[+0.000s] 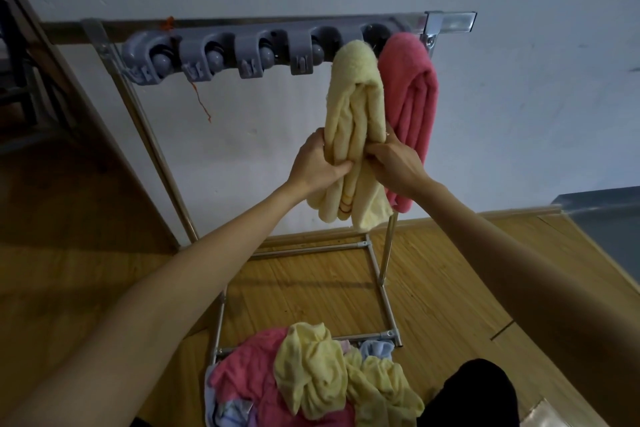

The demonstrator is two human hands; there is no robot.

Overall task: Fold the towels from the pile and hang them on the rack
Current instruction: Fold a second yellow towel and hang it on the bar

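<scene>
Hanging folded from the grey plastic holder strip (221,57), the pale yellow towel (353,135) droops in long, soft terry rolls, with thin coloured stripes near its lower hem. No brand, label or writing can be read anywhere. The left hand (320,163) clamps its grip on the towel's left folds, thumb pressed into the cloth; the right hand (394,163) pinches the right folds, fingers curled into the pile. Just beside it, touching on the right, a pink towel (414,114) of the same fluffy weave hangs in a rounded fold. The strip, with moulded clips and round rollers, is fixed to the shiny metal tube rack (384,253) standing on a wooden floor (311,288). Below, the pile of towels (311,378) lies crumpled: yellow, pink and pale blue.
</scene>
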